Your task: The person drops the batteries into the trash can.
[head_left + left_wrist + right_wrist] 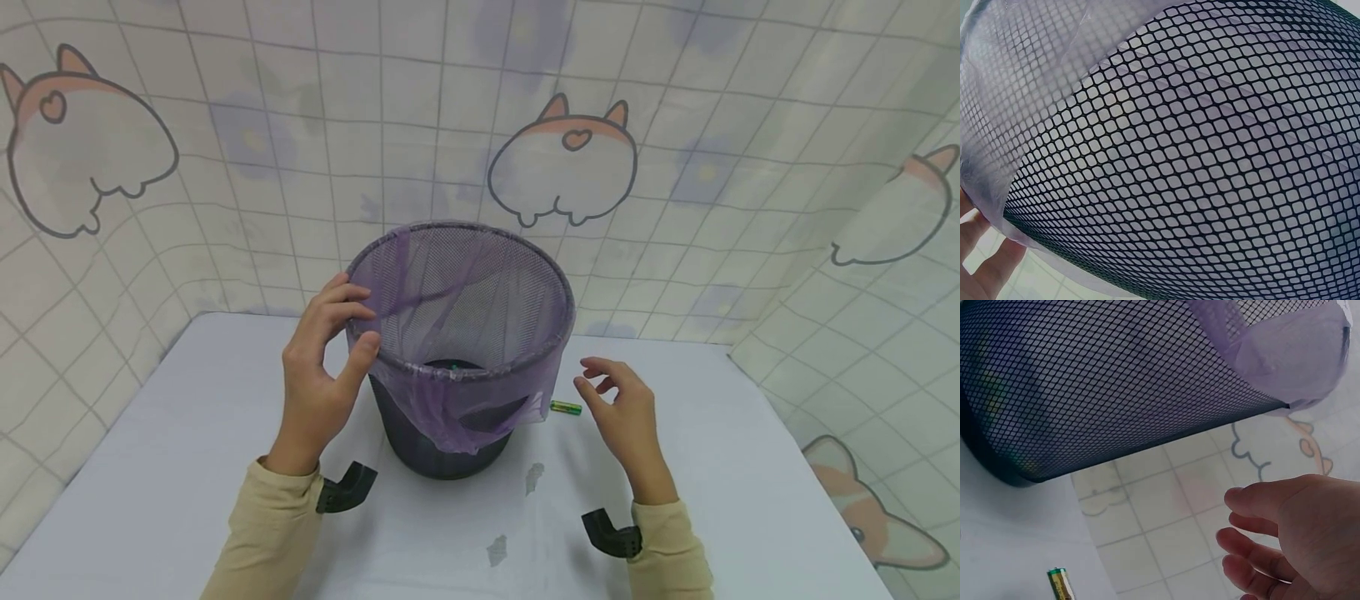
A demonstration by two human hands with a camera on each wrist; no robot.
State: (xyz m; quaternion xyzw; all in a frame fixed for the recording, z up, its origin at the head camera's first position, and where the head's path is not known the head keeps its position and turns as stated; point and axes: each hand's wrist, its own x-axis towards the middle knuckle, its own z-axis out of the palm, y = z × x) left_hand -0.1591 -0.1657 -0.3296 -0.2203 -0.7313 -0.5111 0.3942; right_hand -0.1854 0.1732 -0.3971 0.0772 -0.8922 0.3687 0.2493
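Observation:
A dark mesh wastebasket stands on the white table, lined with a thin purple plastic bag folded over its rim. My left hand is at the rim's left side, fingers fairly straight and fingertips right at the bag's edge. In the left wrist view, its fingers show beside the bag-covered rim. My right hand hovers to the right of the basket with loosely bent fingers and nothing in them. A green-and-gold battery lies on the table between that hand and the basket. Greenish shapes show dimly through the mesh.
Two grey patches mark the white table in front of the basket. A tiled-pattern curtain with cartoon animals hangs behind and at both sides. Each sleeve has a black wrist mount.

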